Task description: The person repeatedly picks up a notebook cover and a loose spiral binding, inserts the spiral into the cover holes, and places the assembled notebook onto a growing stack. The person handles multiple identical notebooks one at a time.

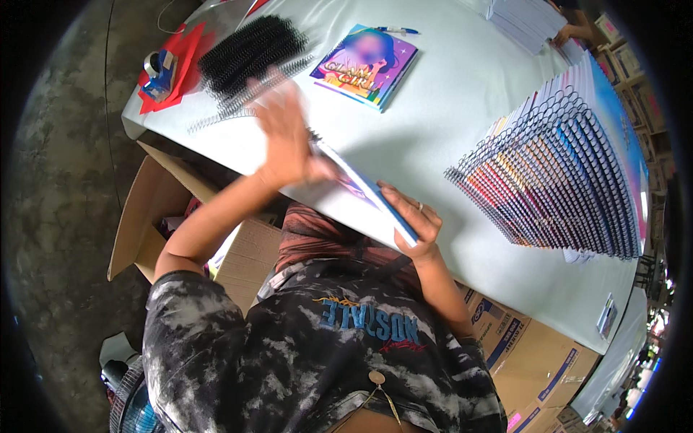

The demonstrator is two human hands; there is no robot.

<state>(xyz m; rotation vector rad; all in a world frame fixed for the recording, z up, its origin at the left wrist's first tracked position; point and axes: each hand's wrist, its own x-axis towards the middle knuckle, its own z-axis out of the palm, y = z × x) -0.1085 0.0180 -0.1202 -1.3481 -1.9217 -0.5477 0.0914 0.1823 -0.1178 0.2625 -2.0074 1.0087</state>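
Note:
My right hand (417, 219) grips a notebook (369, 189) near one end, holding it edge-on above the near table edge. White page edges and a blue cover show on it. At its far end sits a short piece of dark coil (313, 136). My left hand (283, 133) is blurred by motion beside that end, its fingers stretched away and its thumb apart, near the notebook. Just beyond the fingers lies a pile of black spiral binding coils (253, 54). A finished spiral notebook (367, 66) with a purple illustrated cover lies flat farther back.
A tall stack of spiral-bound notebooks (556, 173) stands at right. Red sheets (189, 61) and a blue tape dispenser (159, 78) lie at far left. A pen (393, 30) is at the back. Another person's hand (572, 33) touches paper stacks (525, 23). Cardboard boxes (530, 346) stand below.

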